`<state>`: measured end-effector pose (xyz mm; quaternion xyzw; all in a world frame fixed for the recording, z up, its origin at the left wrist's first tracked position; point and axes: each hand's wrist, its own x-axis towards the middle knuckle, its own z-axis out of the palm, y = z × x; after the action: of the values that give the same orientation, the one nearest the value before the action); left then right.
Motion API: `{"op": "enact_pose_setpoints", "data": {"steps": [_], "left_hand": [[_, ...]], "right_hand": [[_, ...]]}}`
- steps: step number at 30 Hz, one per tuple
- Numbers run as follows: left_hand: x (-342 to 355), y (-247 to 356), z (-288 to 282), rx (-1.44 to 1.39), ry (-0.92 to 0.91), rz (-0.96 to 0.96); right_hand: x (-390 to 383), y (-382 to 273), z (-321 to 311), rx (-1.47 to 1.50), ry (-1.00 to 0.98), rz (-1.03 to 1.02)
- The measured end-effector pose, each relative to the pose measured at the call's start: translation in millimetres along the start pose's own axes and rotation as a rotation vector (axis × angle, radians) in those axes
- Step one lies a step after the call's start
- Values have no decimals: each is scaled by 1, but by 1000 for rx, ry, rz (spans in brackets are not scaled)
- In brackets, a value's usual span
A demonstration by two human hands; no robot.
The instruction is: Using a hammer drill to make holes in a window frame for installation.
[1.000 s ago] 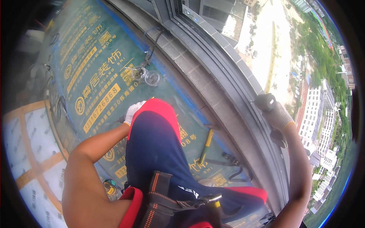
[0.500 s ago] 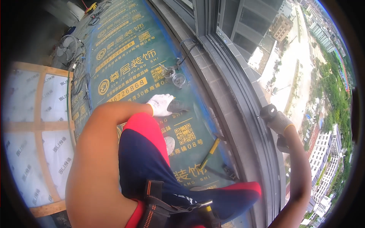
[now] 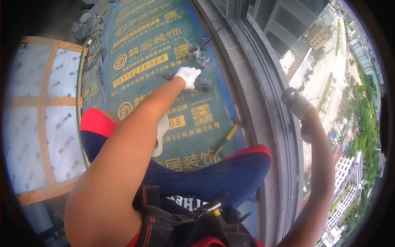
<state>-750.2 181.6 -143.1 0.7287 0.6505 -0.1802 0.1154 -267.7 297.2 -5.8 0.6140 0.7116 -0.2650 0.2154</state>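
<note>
My left hand (image 3: 189, 77), in a white knit glove, is closed round a dark power drill (image 3: 169, 75) on the green floor sheet. A thin bit points left from the drill, and its blocky end shows right of the glove. At the window's outer side my right hand (image 3: 302, 106), also gloved, grips a dark cordless power tool (image 3: 290, 96); its rounded head sticks out above the fingers and its base (image 3: 305, 131) below. What the tool's head meets is not visible. A hammer (image 3: 227, 139) with a yellow handle lies near my knee.
Two clear plastic cups (image 3: 202, 58) stand beyond my left hand. Window tracks (image 3: 269, 111) run along the right, with a long drop to streets and buildings outside. A wood-framed, film-wrapped panel (image 3: 43, 101) stands left, near a fan (image 3: 85, 24) and tangled cables (image 3: 95, 49).
My view has shifted, and my left knee has swung out to the left. The left hand has moved slightly on the drill, whose front now shows. My right hand still holds its tool outside.
</note>
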Motion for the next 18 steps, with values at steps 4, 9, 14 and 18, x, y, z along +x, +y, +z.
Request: {"op": "enact_pose_setpoints", "data": {"steps": [4,9,14,18], "left_hand": [[2,-6,6,-53,-48,50],[2,-23,-6,-22,-72,185],[21,-30,-3,16,-90,380],[27,-46,-3,27,-69,616]], "right_hand": [[-20,-18,-2,14,14,15],[-8,-9,34,36,163,-39],[-13,-1,38,153,124,176],[-55,-2,59,259,493,42]]}}
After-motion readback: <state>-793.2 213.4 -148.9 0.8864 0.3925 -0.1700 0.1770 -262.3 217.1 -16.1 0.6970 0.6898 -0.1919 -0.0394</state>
